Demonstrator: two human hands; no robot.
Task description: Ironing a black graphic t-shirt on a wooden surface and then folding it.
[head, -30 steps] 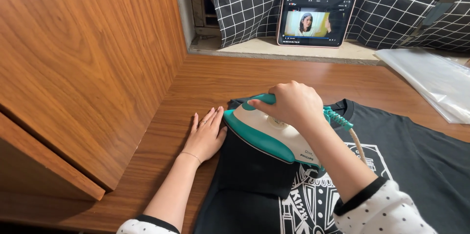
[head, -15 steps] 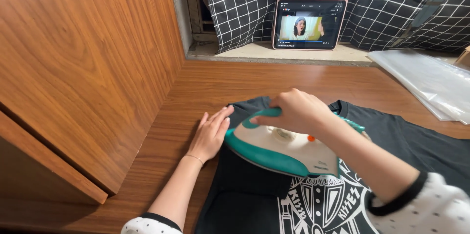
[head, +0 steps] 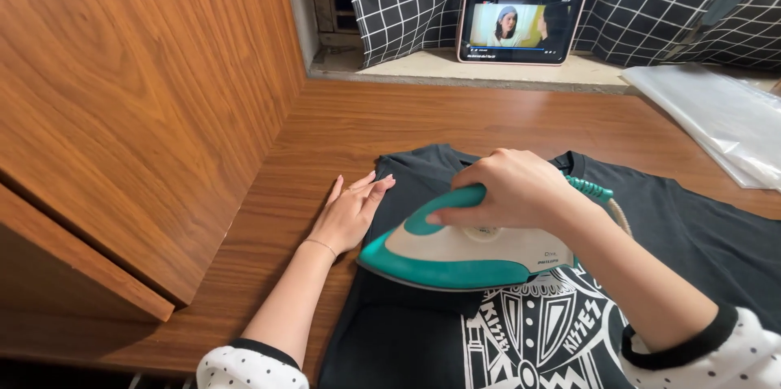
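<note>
The right hand (head: 512, 190) gripped the handle of a teal-and-white steam iron (head: 464, 255), which rested on a black printed cotton T-shirt (head: 423, 340). The left hand (head: 351, 211) lay open, flat at the shirt's edge on the brown wooden tabletop (head: 390, 120).

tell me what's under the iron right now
The teal and white iron, gripped by the right hand, rests on a black t-shirt spread on the wooden table. The fabric directly beneath its soleplate is covered. The left hand presses the shirt's edge.
</note>
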